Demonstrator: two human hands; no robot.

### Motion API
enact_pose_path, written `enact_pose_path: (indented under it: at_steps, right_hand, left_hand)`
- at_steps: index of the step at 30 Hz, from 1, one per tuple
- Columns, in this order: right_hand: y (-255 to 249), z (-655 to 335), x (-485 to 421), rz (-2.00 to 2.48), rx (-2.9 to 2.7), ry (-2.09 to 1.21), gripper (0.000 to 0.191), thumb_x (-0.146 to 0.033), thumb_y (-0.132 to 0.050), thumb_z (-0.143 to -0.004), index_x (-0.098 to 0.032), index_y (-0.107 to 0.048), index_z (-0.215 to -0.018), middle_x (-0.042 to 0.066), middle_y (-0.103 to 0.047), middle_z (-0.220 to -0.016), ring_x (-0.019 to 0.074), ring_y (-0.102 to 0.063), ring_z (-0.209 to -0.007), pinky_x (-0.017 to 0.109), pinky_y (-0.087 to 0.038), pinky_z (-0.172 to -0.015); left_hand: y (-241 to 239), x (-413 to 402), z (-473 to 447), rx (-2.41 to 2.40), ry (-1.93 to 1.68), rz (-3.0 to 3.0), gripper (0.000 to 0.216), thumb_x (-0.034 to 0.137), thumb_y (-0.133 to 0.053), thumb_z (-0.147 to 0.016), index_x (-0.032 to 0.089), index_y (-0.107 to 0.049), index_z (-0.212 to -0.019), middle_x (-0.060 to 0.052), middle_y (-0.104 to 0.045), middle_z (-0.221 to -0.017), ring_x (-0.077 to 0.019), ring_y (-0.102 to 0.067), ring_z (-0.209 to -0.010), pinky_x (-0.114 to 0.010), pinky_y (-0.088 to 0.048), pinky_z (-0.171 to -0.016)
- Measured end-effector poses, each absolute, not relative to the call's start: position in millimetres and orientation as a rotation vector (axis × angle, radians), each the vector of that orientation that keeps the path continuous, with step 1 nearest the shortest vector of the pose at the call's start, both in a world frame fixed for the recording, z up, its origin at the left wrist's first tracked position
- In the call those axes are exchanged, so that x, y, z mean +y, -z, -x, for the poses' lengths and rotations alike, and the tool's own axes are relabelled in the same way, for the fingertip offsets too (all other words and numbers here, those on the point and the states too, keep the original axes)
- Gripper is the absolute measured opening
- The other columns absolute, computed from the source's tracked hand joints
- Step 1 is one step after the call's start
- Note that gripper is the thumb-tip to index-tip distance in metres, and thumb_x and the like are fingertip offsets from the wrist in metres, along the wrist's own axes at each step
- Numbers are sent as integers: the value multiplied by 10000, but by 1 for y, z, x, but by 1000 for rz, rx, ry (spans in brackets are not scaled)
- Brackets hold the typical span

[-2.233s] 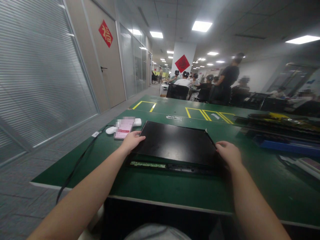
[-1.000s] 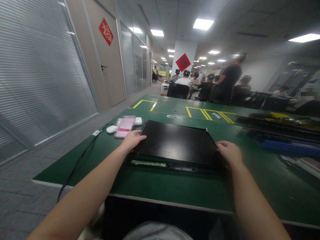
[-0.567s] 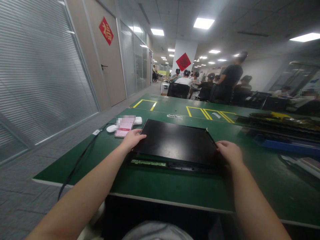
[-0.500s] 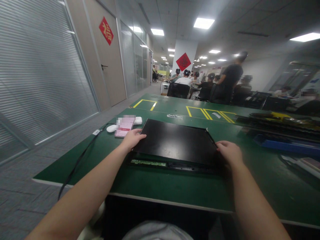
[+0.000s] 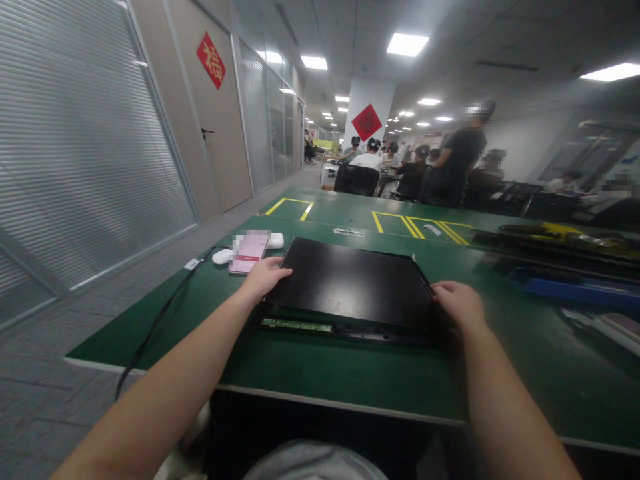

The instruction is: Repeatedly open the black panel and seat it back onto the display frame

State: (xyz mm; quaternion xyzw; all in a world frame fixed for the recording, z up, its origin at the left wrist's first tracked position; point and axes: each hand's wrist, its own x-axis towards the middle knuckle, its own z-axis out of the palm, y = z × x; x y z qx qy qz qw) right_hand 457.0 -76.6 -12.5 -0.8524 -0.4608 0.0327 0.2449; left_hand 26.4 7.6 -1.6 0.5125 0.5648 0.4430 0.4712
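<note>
A black, glossy flat screen panel lies before me over the green table, its surface facing up. My left hand grips its left edge, thumb on top and fingers hidden beneath. At the right edge my right hand pinches the panel's side between thumb and fingers. Along the near side, below the panel, runs a green circuit board strip set in a black bar. Whether the panel touches this bar I cannot tell.
A phone rests on a white stand at the left, beside a black cable. Stacked dark panels and a blue tray lie to the right. Yellow tape marks the green table. People sit farther back; one stands.
</note>
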Motion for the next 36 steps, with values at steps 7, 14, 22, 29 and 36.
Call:
enact_pose_path:
  at_steps: [7,14,22,29,36]
  right_hand:
    - [11,-455,-78,2348,-1260,-64,357,-396,-502,-767,-271,-785,-946,63,-743,-880,253,-659,-820,315,-446,-637]
    - [10,-455,-78,2344,-1247,-101,373,-405,-490,-770,-265,-775,-966,57,-742,-906,248,-654,-830,312,-435,-640]
    - [12,-456,-77,2322,-1218,-115,363,-399,-501,-768,-254,-781,-947,68,-745,-895,238,-657,-791,315,-445,-647]
    - [14,-457,-76,2316,-1221,-95,372,-384,-503,-756,-247,-785,-956,77,-744,-892,251,-660,-831,318,-435,-643]
    - [15,-461,-75,2327,-1224,-103,365,-390,-506,-746,-264,-780,-953,67,-743,-882,259,-656,-835,321,-424,-633]
  left_hand:
    - [3,8,-27,1391,-1086,-1278,506,182,-762,-661,90,-655,-1147,-37,-728,-679,-215,-698,-624,-293,-534,-605]
    - [3,8,-26,1391,-1077,-1300,482,201,-744,-665,89,-661,-1127,-39,-724,-672,-206,-683,-601,-286,-521,-597]
    - [3,9,-26,1432,-1069,-1296,507,212,-771,-632,118,-671,-1119,-29,-718,-670,-216,-691,-633,-285,-518,-604]
    - [5,10,-25,1452,-1051,-1356,483,220,-741,-658,115,-659,-1123,-32,-717,-685,-217,-692,-649,-286,-514,-602]
    - [6,11,-26,1452,-1024,-1388,572,243,-741,-662,87,-633,-1202,-36,-720,-681,-230,-695,-644,-305,-523,-614]
